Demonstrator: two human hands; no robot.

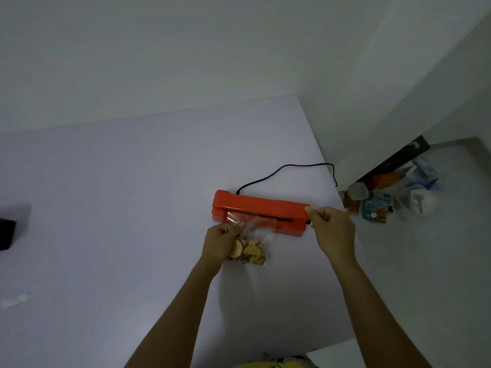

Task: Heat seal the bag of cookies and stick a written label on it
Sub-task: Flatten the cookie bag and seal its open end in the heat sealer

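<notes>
An orange heat sealer (261,205) lies across the pale table (119,208), its black cord (287,168) looping off the back. A clear bag of cookies (251,251) lies just in front of it, with its open top edge tucked into the sealer's slot. My left hand (223,239) pinches the left side of the bag's top by the slot. My right hand (330,229) grips the right end of the sealer, thumb on top.
A dark object (6,233) shows at the far left edge and a small pale strip (14,300) lies at the lower left of the table. Beyond the table's right edge, packets, bottles and bags (393,192) clutter the floor beside a wall.
</notes>
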